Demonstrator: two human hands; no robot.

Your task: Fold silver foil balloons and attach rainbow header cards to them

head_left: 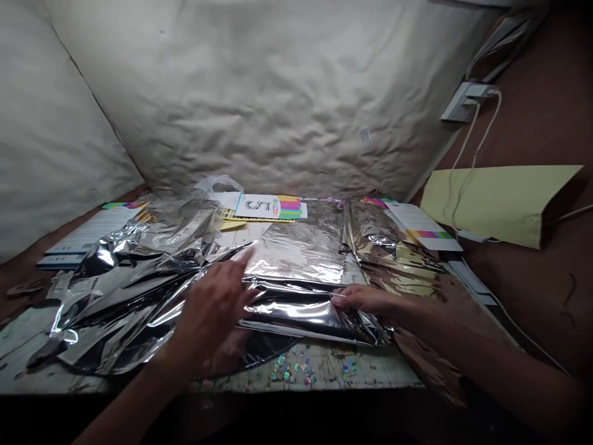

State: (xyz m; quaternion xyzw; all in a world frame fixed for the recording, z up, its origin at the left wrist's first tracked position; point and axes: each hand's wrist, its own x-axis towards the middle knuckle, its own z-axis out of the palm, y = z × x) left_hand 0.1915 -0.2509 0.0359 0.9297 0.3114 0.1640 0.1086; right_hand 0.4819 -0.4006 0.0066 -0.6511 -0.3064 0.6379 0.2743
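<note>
Crumpled silver foil balloons (296, 253) lie spread across the table. My left hand (215, 303) rests flat on the foil near the middle, fingers stretched out and pointing away from me. My right hand (370, 301) reaches in from the right and pinches an edge of a folded dark silver foil piece (296, 312) at the front. A card printed with the number 5 (266, 207) and coloured stripes lies behind the foil.
Holographic confetti (296, 369) is scattered on the table's front edge. Striped package cards (419, 225) lie at the right, blue-edged cards (81, 238) at the left. A yellow paper bag (500, 204), a wall socket (466, 102) and its white cable are at the right.
</note>
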